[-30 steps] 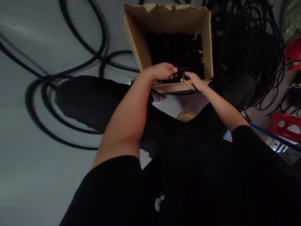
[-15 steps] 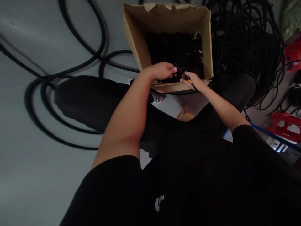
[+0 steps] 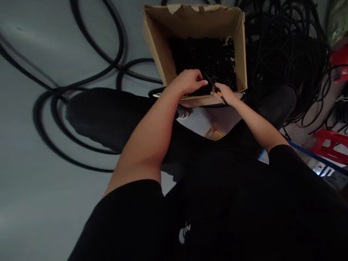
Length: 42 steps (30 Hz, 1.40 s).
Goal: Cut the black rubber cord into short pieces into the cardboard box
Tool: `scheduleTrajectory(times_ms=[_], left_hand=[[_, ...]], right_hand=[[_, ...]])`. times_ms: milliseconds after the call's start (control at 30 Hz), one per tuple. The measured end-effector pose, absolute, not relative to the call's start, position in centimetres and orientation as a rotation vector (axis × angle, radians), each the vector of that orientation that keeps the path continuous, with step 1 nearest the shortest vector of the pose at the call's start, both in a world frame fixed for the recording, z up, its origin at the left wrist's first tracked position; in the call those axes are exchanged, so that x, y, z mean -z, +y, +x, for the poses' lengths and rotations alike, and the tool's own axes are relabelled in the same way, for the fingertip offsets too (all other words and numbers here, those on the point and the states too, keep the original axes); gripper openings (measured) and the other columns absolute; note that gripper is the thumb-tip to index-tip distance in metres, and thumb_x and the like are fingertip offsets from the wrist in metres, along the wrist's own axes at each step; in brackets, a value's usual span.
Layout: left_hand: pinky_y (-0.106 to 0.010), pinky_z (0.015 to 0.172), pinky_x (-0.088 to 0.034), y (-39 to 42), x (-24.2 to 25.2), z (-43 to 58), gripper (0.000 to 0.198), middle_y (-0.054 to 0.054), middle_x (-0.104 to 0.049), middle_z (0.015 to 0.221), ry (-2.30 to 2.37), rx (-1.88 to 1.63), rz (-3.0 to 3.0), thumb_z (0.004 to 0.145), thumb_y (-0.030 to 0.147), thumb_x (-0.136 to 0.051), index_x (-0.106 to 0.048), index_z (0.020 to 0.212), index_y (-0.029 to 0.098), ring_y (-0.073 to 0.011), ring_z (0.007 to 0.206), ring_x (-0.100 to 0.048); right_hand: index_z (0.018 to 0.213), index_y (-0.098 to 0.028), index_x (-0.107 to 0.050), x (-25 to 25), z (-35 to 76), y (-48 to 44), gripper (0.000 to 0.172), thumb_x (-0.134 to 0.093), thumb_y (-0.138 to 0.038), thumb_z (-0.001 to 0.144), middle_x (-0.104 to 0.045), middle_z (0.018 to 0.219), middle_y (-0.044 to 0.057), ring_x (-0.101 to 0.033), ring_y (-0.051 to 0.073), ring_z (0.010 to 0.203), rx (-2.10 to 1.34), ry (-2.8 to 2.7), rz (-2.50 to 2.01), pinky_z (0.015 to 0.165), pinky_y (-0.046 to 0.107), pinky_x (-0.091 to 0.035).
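Observation:
In the head view my right hand (image 3: pixel 225 93) is closed around a narrow, dark-bladed cutting tool (image 3: pixel 219 95) with an orange and black handle. Its thin tip points up and left, over the box. Just left of that tip is my left hand (image 3: pixel 191 81), its fingers curled in and its thumb stretched forward. Whatever lies between those fingers is too dark to make out. Both hands are over the near edge of an open cardboard box (image 3: pixel 158 50). Many short black pieces (image 3: pixel 201 54) fill its bottom.
Thick black cable (image 3: pixel 81 78) loops over the grey floor at the left. A large tangle of black cable (image 3: pixel 285 54) lies to the right of the box. A red plastic stool (image 3: pixel 330 145) stands at the far right. My legs are spread on either side of the box.
My left hand has shifted slightly right, and its thumb and fingers have moved a little apart. My right hand keeps its hold on the tool, nearly still.

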<state>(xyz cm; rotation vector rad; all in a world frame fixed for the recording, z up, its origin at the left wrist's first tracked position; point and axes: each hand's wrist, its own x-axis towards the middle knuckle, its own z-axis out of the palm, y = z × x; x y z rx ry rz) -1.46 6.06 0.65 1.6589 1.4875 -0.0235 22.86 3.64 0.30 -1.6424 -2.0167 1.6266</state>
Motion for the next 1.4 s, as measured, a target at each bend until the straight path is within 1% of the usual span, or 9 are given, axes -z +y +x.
scheduleTrajectory(times_ms=[133, 267, 500, 667, 867, 967, 1067, 1233, 1400], left_hand=[[-0.043, 0.117, -0.063, 5.9, -0.8, -1.4, 0.047, -0.017, -0.092, 0.124, 1.476, -0.007, 1.639, 0.112, 0.051, -0.075, -0.09, 0.144, 0.019, -0.0396, 0.135, -0.084], [-0.043, 0.112, -0.064, 5.6, -1.5, -1.1, 0.048, -0.013, -0.089, 0.106, 1.439, -0.005, 1.599, 0.113, 0.052, -0.075, -0.089, 0.145, 0.019, -0.0378, 0.121, -0.087], [-0.042, 0.108, -0.064, 5.5, -1.1, -0.9, 0.043, -0.008, -0.085, 0.092, 1.431, -0.007, 1.583, 0.112, 0.05, -0.076, -0.088, 0.141, 0.021, -0.0351, 0.11, -0.088], [-0.044, 0.113, -0.065, 5.5, -1.1, -1.0, 0.044, -0.011, -0.089, 0.101, 1.455, -0.059, 1.587, 0.11, 0.05, -0.078, -0.087, 0.143, 0.022, -0.0383, 0.122, -0.089], [-0.053, 0.129, -0.061, 5.8, -1.7, -1.7, 0.053, -0.019, -0.091, 0.145, 1.603, -0.109, 1.539, 0.108, 0.048, -0.079, -0.083, 0.155, 0.024, -0.0472, 0.152, -0.081], [-0.052, 0.133, -0.059, 5.9, -2.0, -1.7, 0.055, -0.019, -0.089, 0.152, 1.589, -0.116, 1.529, 0.108, 0.048, -0.079, -0.081, 0.159, 0.025, -0.0464, 0.156, -0.078], [-0.05, 0.129, -0.061, 5.9, -2.4, -1.5, 0.054, -0.018, -0.092, 0.138, 1.507, -0.138, 1.567, 0.111, 0.05, -0.072, -0.083, 0.155, 0.022, -0.043, 0.147, -0.081], [-0.043, 0.114, -0.065, 5.7, -2.5, -1.0, 0.049, -0.012, -0.09, 0.106, 1.357, -0.066, 1.56, 0.112, 0.053, -0.069, -0.092, 0.142, 0.022, -0.0347, 0.12, -0.087], [-0.04, 0.107, -0.066, 5.5, -2.6, -0.1, 0.043, -0.009, -0.086, 0.095, 1.303, -0.025, 1.586, 0.109, 0.048, -0.071, -0.094, 0.133, 0.022, -0.0332, 0.112, -0.087]], right_hand=[[0.104, -0.029, -0.06, -0.1, 22.7, 3.3, 0.046, -0.081, -0.068, 0.114, -0.063, 0.09, 0.0, -0.063, 0.022, 0.087, -1.714, -1.958, -1.624, 0.085, 0.034, -0.061], [0.107, -0.029, -0.064, 0.3, 22.7, 3.4, 0.051, -0.082, -0.077, 0.112, -0.061, 0.089, -0.002, -0.061, 0.022, 0.088, -1.723, -1.969, -1.565, 0.088, 0.034, -0.062], [0.112, -0.029, -0.065, 3.3, 23.8, 3.7, 0.038, -0.084, -0.061, 0.106, -0.066, 0.102, 0.002, -0.064, 0.025, 0.098, -1.659, -2.078, -1.414, 0.103, 0.042, -0.062], [0.107, -0.028, -0.063, 2.4, 23.8, 3.9, 0.036, -0.08, -0.059, 0.109, -0.066, 0.095, 0.002, -0.065, 0.026, 0.094, -1.529, -2.178, -1.6, 0.099, 0.043, -0.06], [0.107, -0.026, -0.067, 0.5, 23.4, 3.8, 0.047, -0.087, -0.069, 0.107, -0.063, 0.089, 0.001, -0.067, 0.027, 0.094, -1.559, -2.069, -1.647, 0.091, 0.04, -0.062], [0.114, -0.027, -0.067, 0.3, 23.3, 3.5, 0.052, -0.085, -0.076, 0.109, -0.062, 0.089, 0.0, -0.066, 0.025, 0.09, -1.639, -1.964, -1.688, 0.088, 0.039, -0.064], [0.116, -0.028, -0.066, 0.3, 23.2, 3.3, 0.05, -0.084, -0.075, 0.11, -0.061, 0.089, -0.001, -0.065, 0.024, 0.091, -1.695, -1.929, -1.638, 0.091, 0.039, -0.066], [0.118, -0.03, -0.066, 0.5, 22.7, 3.6, 0.038, -0.085, -0.061, 0.108, -0.067, 0.101, 0.003, -0.067, 0.026, 0.102, -1.718, -2.039, -1.497, 0.103, 0.041, -0.065], [0.123, -0.027, -0.068, -0.4, 22.0, 3.6, 0.038, -0.082, -0.061, 0.111, -0.076, 0.114, 0.009, -0.072, 0.029, 0.113, -1.686, -2.151, -1.47, 0.11, 0.045, -0.064]])
